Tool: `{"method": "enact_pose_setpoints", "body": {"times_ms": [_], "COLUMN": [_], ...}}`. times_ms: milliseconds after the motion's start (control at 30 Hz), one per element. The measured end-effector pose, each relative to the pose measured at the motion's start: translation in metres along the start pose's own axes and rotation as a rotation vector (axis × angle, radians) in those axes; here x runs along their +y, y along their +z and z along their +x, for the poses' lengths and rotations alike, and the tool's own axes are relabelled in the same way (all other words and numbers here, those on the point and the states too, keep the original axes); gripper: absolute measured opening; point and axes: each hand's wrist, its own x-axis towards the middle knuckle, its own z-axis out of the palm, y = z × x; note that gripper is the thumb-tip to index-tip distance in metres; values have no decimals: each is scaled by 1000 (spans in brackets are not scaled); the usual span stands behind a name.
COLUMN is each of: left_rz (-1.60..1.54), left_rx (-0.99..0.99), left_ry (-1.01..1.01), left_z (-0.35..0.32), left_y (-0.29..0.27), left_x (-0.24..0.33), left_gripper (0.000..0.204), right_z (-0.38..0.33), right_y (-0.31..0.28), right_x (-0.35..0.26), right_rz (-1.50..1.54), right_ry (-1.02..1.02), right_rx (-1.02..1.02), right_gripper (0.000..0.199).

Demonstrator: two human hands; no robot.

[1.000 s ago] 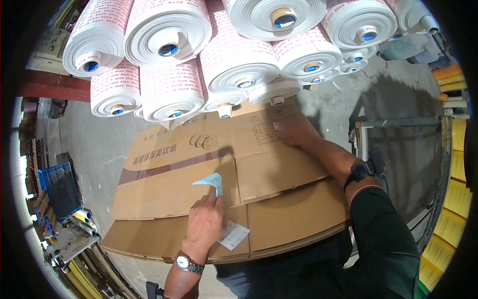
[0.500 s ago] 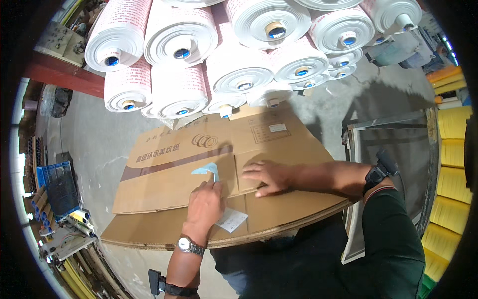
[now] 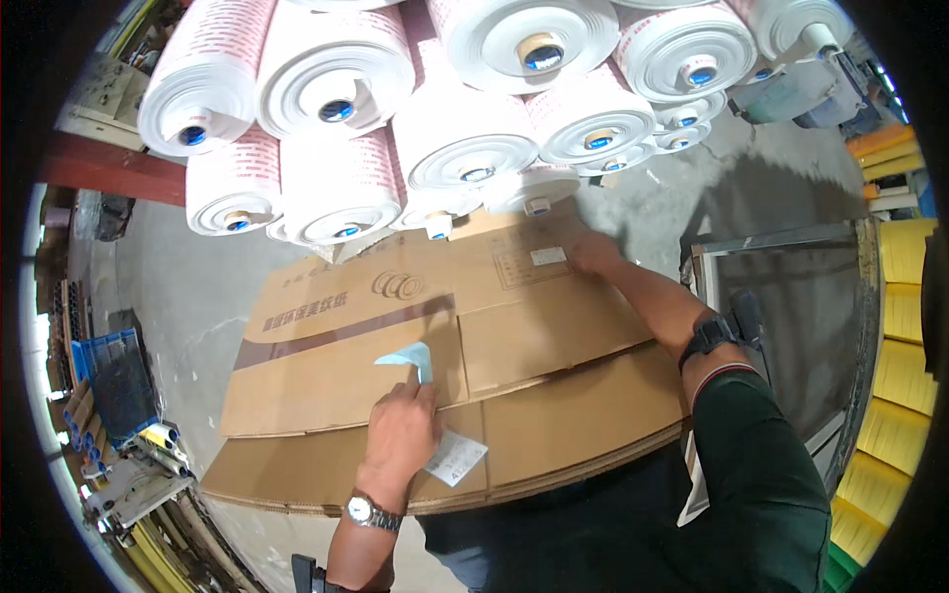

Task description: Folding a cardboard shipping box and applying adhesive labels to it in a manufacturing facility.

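Note:
A pile of flattened brown cardboard cartons [image 3: 583,425] lies in front of me. The top carton [image 3: 534,341] has dark print and a brown stripe. Over its near left part, my left hand [image 3: 403,425] is closed on a light-blue L-shaped piece [image 3: 410,356], which sticks up from the fingers. Beside that hand, on the cardboard, is a white printed paper slip [image 3: 457,458]. My right hand [image 3: 596,254] reaches to the far right edge of the top carton, near a white label [image 3: 548,256]. Its fingers are blurred and partly hidden.
Large white rolls [image 3: 474,138] with pinkish printed wrapping are stacked just beyond the cartons. A metal-framed panel [image 3: 791,296] stands at the right, with yellow stacks [image 3: 905,336] past it. On the left are a blue crate [image 3: 114,376] and a red beam [image 3: 114,168].
My right hand has gone from lying flat on the carton's middle to its far right edge. The left hand still holds the light-blue piece in nearly the same place. The view has shifted slightly.

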Motion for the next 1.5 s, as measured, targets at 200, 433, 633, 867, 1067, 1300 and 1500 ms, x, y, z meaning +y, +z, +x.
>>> {"method": "enact_pose_setpoints", "body": {"times_ms": [200,433,633,867,1067,1300,1500], "left_rz": [-47,-48,-58,-50,-64,-61,-71], "left_rx": [-34,-73,-63,-88,-70,-69,-72], "left_ry": [-43,-28,-7,-44,-17,-30,-31], "left_z": [2,7,11,5,8,8,8], "left_y": [-11,-8,-10,-11,-8,-9,-9], "left_x": [2,3,5,2,4,5,4], "left_gripper": [35,38,37,35,34,33,32], "right_z": [12,70,100,67,66,44,31], "right_y": [-47,19,59,26,21,5,-7], "right_x": [-50,-21,7,-29,-19,-28,-35], "right_rz": [83,133,-22,88,89,95,-107], "right_ry": [-41,109,-11,-30,49,108,-176], "right_rx": [-244,-233,-220,-154,-153,-65,-72], "right_gripper": [41,38,36,35,34,36,30]}}
